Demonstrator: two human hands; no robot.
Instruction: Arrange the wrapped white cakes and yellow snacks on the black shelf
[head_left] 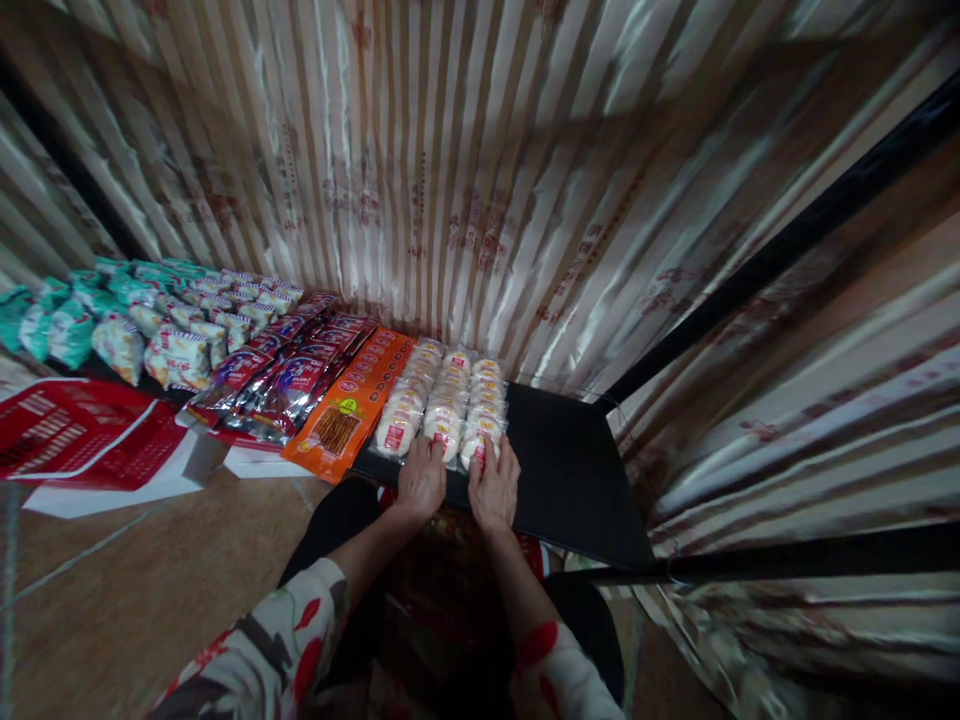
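Note:
Three rows of round white snack packets (446, 400), in clear wrap with red and yellow print, lie overlapped on a black shelf board (574, 470). At the near end of the middle row rests my left hand (422, 482), its fingers stretched forward against the front packet. My right hand (495, 484) touches the front packet of the right row, with fingers apart and thumb toward the left. Neither hand lifts anything. Some of the packets' near edges are hidden under my fingertips.
Left of the rows lie an orange snack bag (346, 410), dark red shiny packs (300, 375), white-and-yellow bags (180, 355) and teal bags (71, 330). A red printed sheet (90, 430) hangs at the front left. Behind is a striped curtain (450, 170); a black pole (772, 250) slants at right.

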